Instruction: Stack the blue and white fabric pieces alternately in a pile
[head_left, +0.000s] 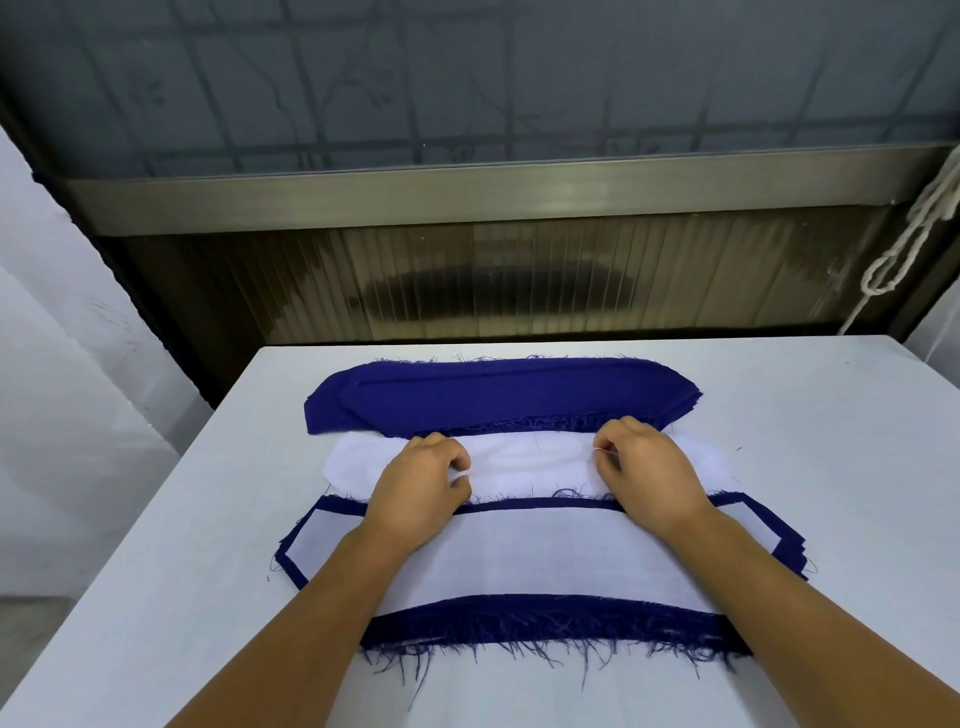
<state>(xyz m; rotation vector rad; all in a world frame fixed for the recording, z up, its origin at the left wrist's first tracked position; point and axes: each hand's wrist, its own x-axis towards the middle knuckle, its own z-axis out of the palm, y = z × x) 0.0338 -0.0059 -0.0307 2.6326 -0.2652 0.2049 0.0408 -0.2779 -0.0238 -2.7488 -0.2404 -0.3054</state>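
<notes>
A stack of blue fabric pieces (498, 395) lies at the far side of the white table (156, 571). In front of it lies a stack of white fabric pieces (530, 462). Nearest me is the mixed pile (545, 561), with a white piece on top and frayed blue edges showing around it. My left hand (421, 483) pinches the top white piece of the middle stack near its left part. My right hand (649, 467) pinches the same white piece near its right part. Both forearms reach over the mixed pile.
A dark panelled wall and a metal rail (467, 192) rise behind the table's far edge. A white knotted cord (904, 244) hangs at the right. White cloth (62, 312) drapes at the left.
</notes>
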